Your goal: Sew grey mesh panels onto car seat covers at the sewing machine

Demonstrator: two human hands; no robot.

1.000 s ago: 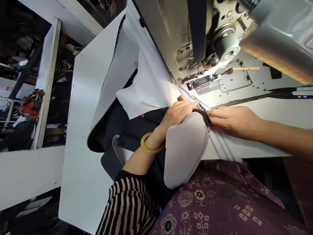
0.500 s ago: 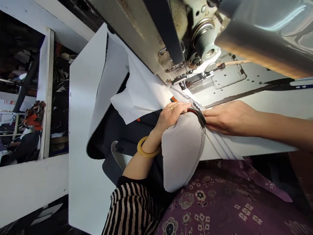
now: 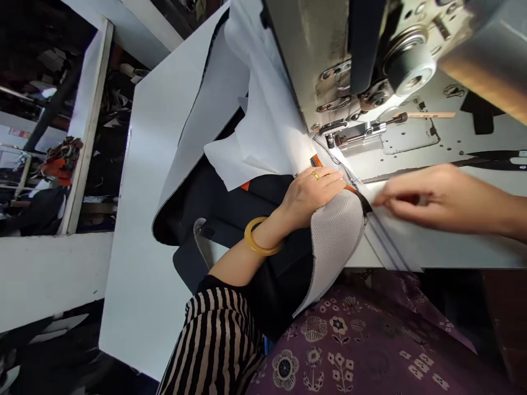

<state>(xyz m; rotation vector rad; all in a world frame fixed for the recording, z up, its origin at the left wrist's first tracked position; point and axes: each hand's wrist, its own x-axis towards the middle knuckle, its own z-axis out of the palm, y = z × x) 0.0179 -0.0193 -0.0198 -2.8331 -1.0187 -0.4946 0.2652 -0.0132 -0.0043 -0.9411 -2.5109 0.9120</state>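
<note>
My left hand [image 3: 315, 192], with a ring and a yellow bangle [image 3: 257, 244], presses down on a grey mesh piece [image 3: 333, 236] at the table edge, its fingers together on the cloth. A black and orange trim [image 3: 362, 200] runs along the mesh edge toward the presser foot [image 3: 331, 134] of the sewing machine [image 3: 313, 60]. My right hand [image 3: 436, 200] reaches in from the right, and its fingertips are near the trim's end. That hand is smeared by motion. A pale striped tape [image 3: 389, 244] runs under it toward my lap.
White fabric [image 3: 263, 131] and dark fabric [image 3: 230, 203] are piled left of the machine on the white table [image 3: 140, 219]. Black scissors [image 3: 494, 159] lie on the machine bed at the right. Cluttered shelves [image 3: 53, 164] stand to the far left.
My right hand has slid to the right along the tape and is now blurred. The mesh piece has been drawn further toward the presser foot. My left hand stays on it.
</note>
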